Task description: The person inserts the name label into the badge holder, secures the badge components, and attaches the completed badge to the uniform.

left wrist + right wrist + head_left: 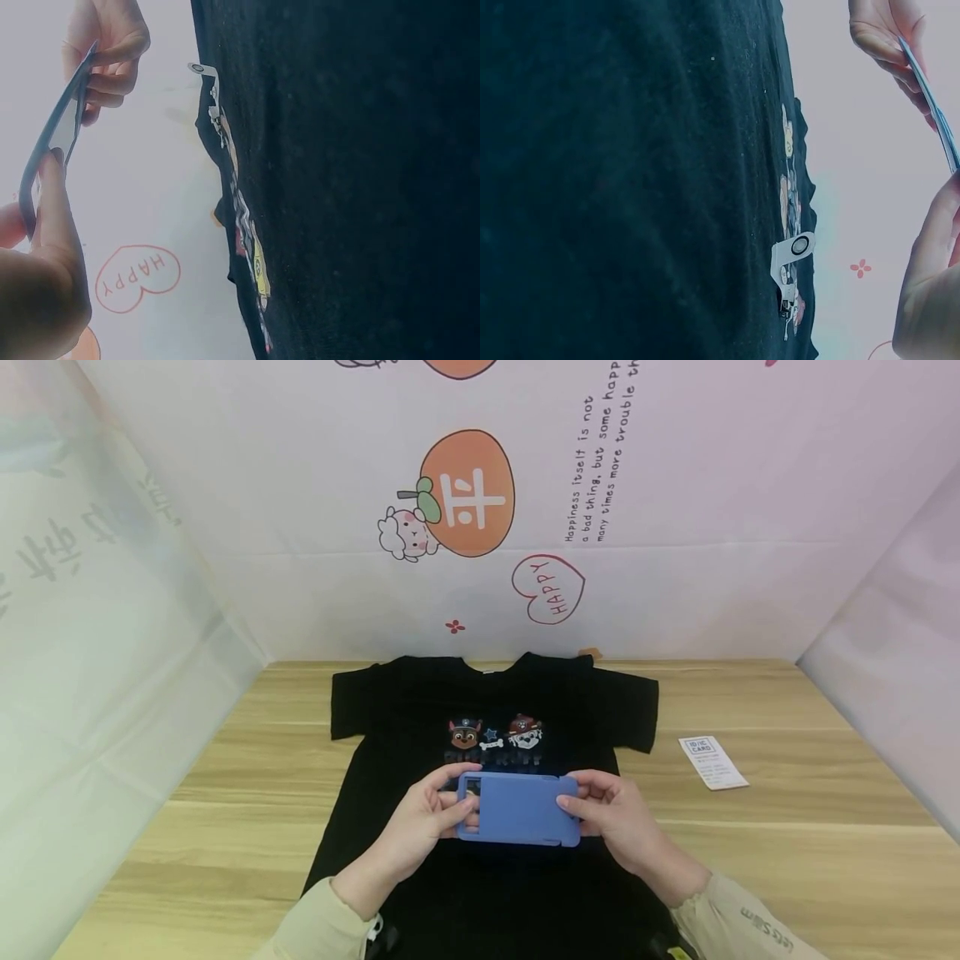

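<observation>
Both hands hold a flat blue card holder (517,810) level above a black T-shirt (397,793). Its left end has a see-through cut-out where fingers show behind. My left hand (416,827) pinches that end between thumb and fingers; my right hand (618,822) grips the opposite end, thumb on the front face. In the left wrist view the holder (56,124) appears nearly edge-on. A pale strap clip with a round snap (795,247) shows against the shirt's print in the right wrist view; I cannot tell what it is attached to.
To the right of the shirt, a white card (712,763) printed "ID/IC CARD" lies on the wooden table (225,793). Two cartoon dogs (495,739) are printed on the shirt's chest. White printed cloth (322,527) stands behind the table and along both sides.
</observation>
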{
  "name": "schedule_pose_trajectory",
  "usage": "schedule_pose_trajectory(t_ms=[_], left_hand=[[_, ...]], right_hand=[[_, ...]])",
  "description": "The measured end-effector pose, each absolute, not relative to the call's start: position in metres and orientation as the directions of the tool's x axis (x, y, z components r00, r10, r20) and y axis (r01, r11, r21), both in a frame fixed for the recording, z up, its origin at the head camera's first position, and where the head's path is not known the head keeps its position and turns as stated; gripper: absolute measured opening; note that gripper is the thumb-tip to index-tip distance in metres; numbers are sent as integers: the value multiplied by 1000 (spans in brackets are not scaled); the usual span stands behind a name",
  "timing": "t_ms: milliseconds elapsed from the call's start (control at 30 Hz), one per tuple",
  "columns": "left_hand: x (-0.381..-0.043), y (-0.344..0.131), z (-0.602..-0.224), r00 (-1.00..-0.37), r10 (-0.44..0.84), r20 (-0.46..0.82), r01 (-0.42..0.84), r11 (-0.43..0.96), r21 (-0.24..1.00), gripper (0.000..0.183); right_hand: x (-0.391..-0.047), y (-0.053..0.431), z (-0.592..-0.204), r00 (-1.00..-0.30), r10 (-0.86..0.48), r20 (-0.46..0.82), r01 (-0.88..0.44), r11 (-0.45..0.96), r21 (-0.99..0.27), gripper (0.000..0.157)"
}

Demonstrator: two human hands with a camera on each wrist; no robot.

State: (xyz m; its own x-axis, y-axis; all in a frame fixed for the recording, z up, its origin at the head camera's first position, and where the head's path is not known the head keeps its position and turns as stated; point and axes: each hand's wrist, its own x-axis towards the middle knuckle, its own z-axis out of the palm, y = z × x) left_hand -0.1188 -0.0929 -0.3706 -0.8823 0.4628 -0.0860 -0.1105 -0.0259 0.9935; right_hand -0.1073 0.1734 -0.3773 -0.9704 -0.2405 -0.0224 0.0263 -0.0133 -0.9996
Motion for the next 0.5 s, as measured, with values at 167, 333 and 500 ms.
schedule_pose_trajectory(t_ms=[167, 333, 500], left_hand=[[-118, -92, -369, -881, 466, -87, -112, -26, 993, 44], [-117, -92, -369, -880, 469, -79, -105, -30, 994, 45], [-117, -92, -371, -885, 460, -77, -101, -29, 994, 46]], right_hand=[[-107, 175, -378, -972, -235, -23, 27, -14, -1000, 14], [-106, 176, -379, -970, -242, -32, 37, -16, -999, 14], [-105, 177, -379, -967, -252, -18, 26, -25, -999, 16]])
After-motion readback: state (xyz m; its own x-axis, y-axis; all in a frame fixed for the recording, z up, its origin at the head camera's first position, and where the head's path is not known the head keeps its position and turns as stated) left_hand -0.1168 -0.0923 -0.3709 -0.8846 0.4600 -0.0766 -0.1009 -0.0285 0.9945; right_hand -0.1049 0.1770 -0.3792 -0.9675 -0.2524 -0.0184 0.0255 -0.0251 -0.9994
